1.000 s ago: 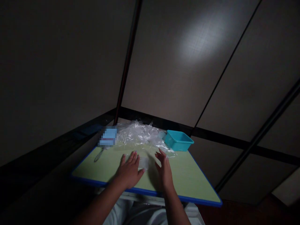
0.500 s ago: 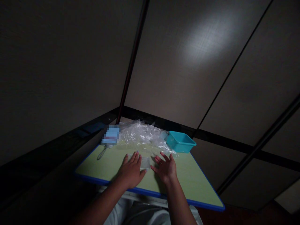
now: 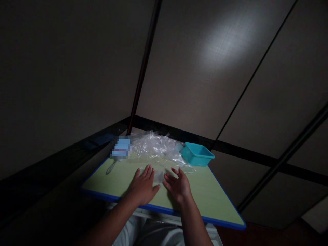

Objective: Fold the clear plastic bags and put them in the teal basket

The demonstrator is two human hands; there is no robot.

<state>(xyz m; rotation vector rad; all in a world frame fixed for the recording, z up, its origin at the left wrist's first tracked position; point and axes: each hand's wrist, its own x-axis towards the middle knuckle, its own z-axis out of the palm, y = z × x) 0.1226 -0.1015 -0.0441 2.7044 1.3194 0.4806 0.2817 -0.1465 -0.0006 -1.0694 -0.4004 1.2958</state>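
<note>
A: Finger state?
B: Left hand (image 3: 144, 186) lay on the bag (image 3: 159, 177), fingers slightly spread. Right hand (image 3: 180, 188), half-open, apparently reached its edge.
A: Change?
B: Right fingers had drawn closer together; bag lay on table (image 3: 205, 198).

Counted at one table (image 3: 205, 198): one left hand (image 3: 143, 187) and one right hand (image 3: 179, 187), making two. Also counted: one teal bin (image 3: 194, 158), one pixelated light-blue item (image 3: 121, 148), one thin loop (image 3: 110, 168), and one small clear plastic piece (image 3: 159, 177). Counted as one, the clear plastic heap (image 3: 153, 146), too tangled for telling its separate pieces apart or numbering them.
</note>
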